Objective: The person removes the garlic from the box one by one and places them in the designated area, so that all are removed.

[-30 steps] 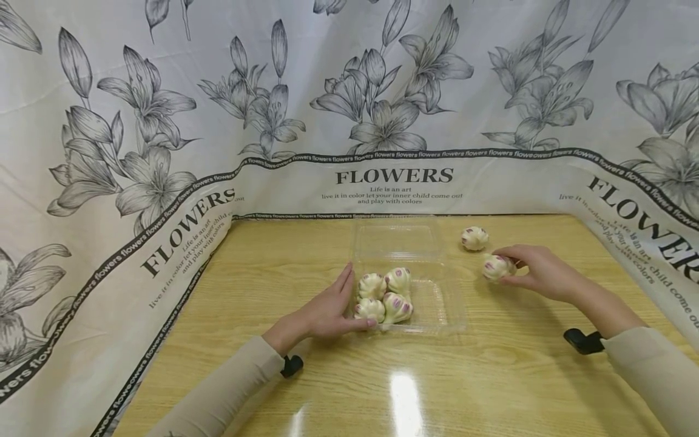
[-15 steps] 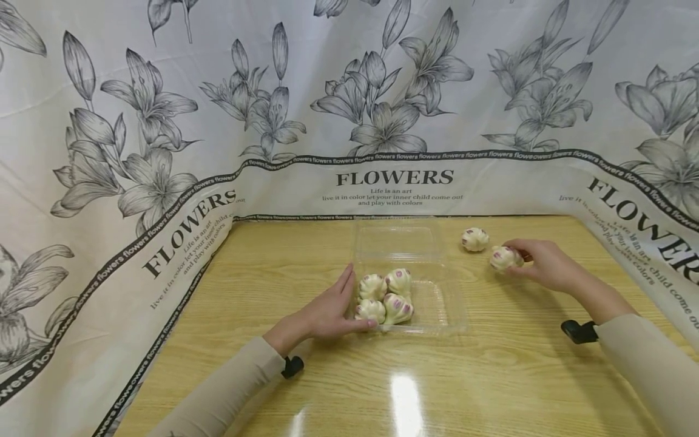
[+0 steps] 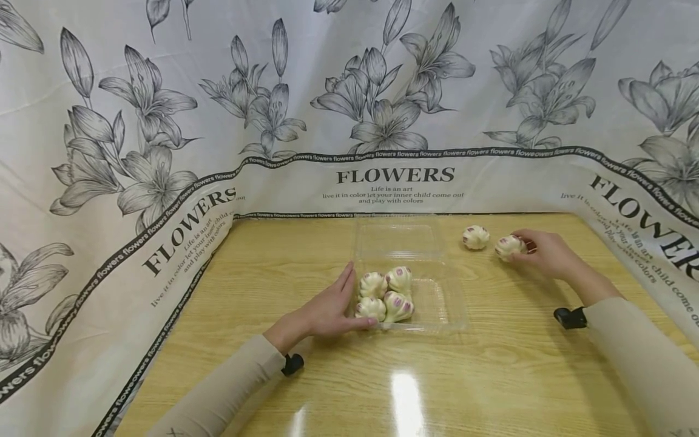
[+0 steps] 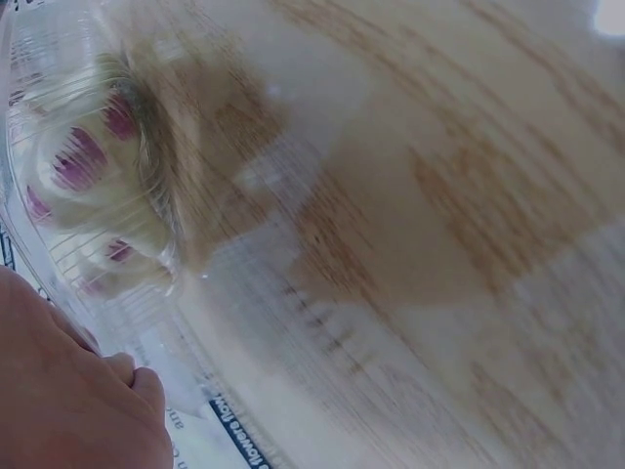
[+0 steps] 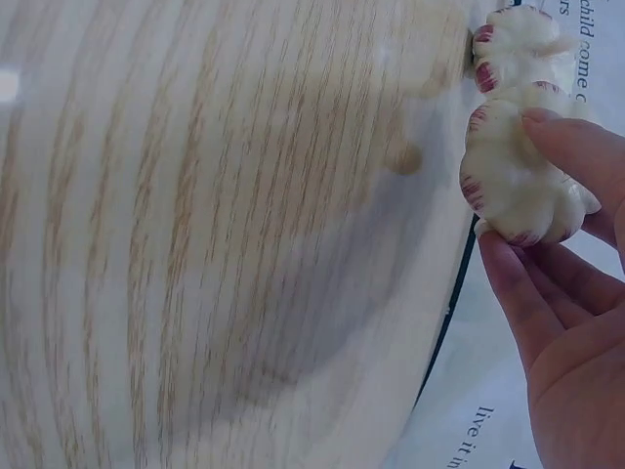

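While the right hand point(image 3: 540, 252) pinches one garlic bulb point(image 3: 509, 247) between thumb and fingers, a loose bulb point(image 3: 476, 237) sits on the bench point(image 3: 469, 376) just to that hand's left, close beside the held one. Whether the held bulb touches the bench is hard to tell. The step in hand looks like setting a bulb down beside its neighbour; if so, the next move calls for bringing it to rest steadily, then easing thumb and fingers off without nudging the other. Farther to the right hand's left and nearer the person lies a clear plastic box point(image 3: 431, 300), its lid point(image 3: 397, 238) folded back. The left hand point(image 3: 327, 312) lies with fingers straight along the box's left side, thumb at the near rim, apparently steadying it. Just right of that hand, four more bulbs point(image 3: 398, 306) are bunched in the box, two by two. Counted, that makes six bulbs, one box, one lid and two hands. Beyond both hands hangs a flower-printed cloth point(image 3: 382, 130).
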`<act>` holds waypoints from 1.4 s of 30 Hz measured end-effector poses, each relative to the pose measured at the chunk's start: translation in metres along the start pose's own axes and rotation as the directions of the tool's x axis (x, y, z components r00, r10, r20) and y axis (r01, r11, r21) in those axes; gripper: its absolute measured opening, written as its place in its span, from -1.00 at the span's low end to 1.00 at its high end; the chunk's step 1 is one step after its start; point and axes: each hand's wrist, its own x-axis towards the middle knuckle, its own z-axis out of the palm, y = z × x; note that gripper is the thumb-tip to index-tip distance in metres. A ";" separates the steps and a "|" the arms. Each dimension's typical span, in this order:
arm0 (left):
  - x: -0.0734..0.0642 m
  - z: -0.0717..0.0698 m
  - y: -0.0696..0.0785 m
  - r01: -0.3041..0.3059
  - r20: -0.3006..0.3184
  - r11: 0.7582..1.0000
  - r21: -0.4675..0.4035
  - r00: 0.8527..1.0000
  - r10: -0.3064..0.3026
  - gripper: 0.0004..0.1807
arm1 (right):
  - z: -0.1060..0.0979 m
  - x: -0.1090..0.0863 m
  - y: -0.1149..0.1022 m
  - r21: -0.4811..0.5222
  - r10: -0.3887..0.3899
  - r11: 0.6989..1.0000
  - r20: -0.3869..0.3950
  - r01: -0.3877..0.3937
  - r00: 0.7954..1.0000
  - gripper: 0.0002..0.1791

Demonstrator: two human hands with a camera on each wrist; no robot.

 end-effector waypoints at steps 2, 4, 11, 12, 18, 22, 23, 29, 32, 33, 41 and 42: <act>0.000 -0.001 0.000 0.000 0.003 1.000 0.002 1.000 0.000 0.36 | 0.000 0.002 0.002 0.006 0.027 1.000 0.014 -0.027 1.000 -0.32; 0.000 -0.001 0.000 0.000 0.005 1.000 0.001 1.000 0.000 0.36 | 0.000 0.004 0.005 0.010 0.045 0.999 0.024 -0.045 0.999 -0.31; 0.000 -0.001 -0.001 -0.005 0.004 1.000 0.004 1.000 0.005 0.37 | 0.002 0.011 0.013 0.025 0.093 0.995 0.034 -0.093 0.995 -0.30; 0.000 -0.001 -0.002 -0.007 0.004 1.000 0.004 1.000 0.007 0.37 | 0.002 0.012 0.013 0.028 0.098 0.995 0.034 -0.099 0.995 -0.30; 0.001 -0.001 -0.003 -0.014 -0.003 1.000 0.009 1.000 0.014 0.38 | 0.003 0.015 0.018 0.044 0.131 0.990 0.034 -0.133 0.991 -0.28; 0.001 -0.002 -0.002 -0.015 -0.001 1.000 0.001 1.000 0.015 0.38 | 0.003 0.016 0.019 0.060 0.145 0.987 0.030 -0.147 0.989 -0.29; 0.001 -0.002 -0.002 -0.015 0.000 1.000 -0.001 1.000 0.015 0.38 | 0.003 0.016 0.020 0.064 0.148 0.987 0.030 -0.150 0.989 -0.29; 0.000 -0.001 -0.001 -0.011 0.003 1.000 0.010 1.000 0.011 0.37 | 0.006 0.017 0.022 0.085 0.147 0.985 0.023 -0.149 0.989 -0.33; 0.000 -0.001 -0.001 -0.007 0.002 1.000 0.013 1.000 0.007 0.37 | 0.008 0.018 0.023 0.095 0.146 0.984 0.021 -0.147 0.989 -0.33; 0.000 -0.001 -0.001 -0.006 0.002 1.000 0.013 1.000 0.006 0.37 | 0.008 0.018 0.023 0.099 0.148 0.984 0.024 -0.150 0.989 -0.33; 0.000 -0.001 -0.001 -0.002 0.003 1.000 0.007 1.000 0.002 0.37 | 0.008 0.018 0.022 0.112 0.176 0.977 0.063 -0.182 0.982 -0.30; 0.000 -0.001 -0.001 -0.002 0.003 1.000 0.006 1.000 0.002 0.37 | 0.009 0.018 0.022 0.110 0.173 0.978 0.062 -0.179 0.983 -0.31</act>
